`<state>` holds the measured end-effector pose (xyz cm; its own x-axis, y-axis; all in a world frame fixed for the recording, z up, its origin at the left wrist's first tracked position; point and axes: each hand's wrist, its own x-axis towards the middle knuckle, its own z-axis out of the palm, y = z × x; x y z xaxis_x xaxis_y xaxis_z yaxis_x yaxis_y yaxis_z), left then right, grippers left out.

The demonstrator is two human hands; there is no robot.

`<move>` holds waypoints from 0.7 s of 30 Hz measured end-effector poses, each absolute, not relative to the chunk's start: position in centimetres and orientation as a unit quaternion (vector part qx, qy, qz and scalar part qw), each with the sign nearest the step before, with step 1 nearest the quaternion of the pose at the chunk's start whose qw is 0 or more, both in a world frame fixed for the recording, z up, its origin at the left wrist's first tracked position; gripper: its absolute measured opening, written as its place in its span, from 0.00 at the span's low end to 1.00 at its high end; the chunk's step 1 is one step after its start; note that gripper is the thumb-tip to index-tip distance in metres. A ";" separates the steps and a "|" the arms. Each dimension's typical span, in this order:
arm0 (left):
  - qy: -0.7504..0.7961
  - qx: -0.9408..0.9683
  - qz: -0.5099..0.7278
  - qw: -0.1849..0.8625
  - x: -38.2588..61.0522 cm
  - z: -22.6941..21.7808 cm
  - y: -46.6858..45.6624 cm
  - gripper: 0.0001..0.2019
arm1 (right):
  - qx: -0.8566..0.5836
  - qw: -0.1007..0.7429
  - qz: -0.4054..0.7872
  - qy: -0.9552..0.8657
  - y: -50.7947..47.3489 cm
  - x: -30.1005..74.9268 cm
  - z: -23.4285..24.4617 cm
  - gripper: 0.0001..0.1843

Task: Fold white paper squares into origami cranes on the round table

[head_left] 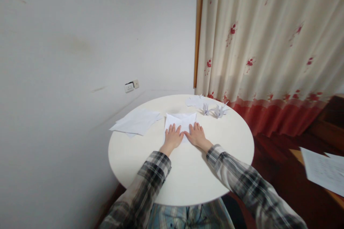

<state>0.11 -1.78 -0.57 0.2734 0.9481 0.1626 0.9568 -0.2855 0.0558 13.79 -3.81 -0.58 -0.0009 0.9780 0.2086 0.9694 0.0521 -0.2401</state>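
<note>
Paper (184, 122) lay folded on the white table (193, 179). Left hand (173, 138) and right hand (197, 136) rested flat on it, fingers slightly spread, thumbs close together.

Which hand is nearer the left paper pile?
Left. The left hand lies on the folded sheet, right of the left paper pile; the right hand lies farther right, same sheet.

White folded paper (181, 119), flat on round table (190, 177).

Paper (181, 118) and table (190, 180) were white. Sleeves (242, 175) were plaid in black, grey and white. Curtain (258, 32) was cream with red flowers (250, 63).
</note>
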 end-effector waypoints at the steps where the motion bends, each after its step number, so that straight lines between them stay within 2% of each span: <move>1: -0.603 -0.793 -0.083 0.028 0.1 -0.5 -1.8 0.26 | -0.689 0.161 0.014 -0.706 -3.8 13.8 -0.6 0.37; 7: -0.637 -0.766 -0.085 0.019 -0.5 -0.4 -1.1 0.31 | -0.692 0.148 0.031 -0.705 -3.7 13.9 -0.6 0.39; 13: -0.627 -0.768 -0.108 0.070 -0.9 -0.4 -1.1 0.25 | -0.690 0.155 0.023 -0.706 -3.8 14.2 -0.6 0.37; 21: -0.602 -0.770 -0.153 0.145 -0.5 0.8 -2.2 0.20 | -0.651 0.206 -0.043 -0.729 -3.7 14.4 -0.3 0.21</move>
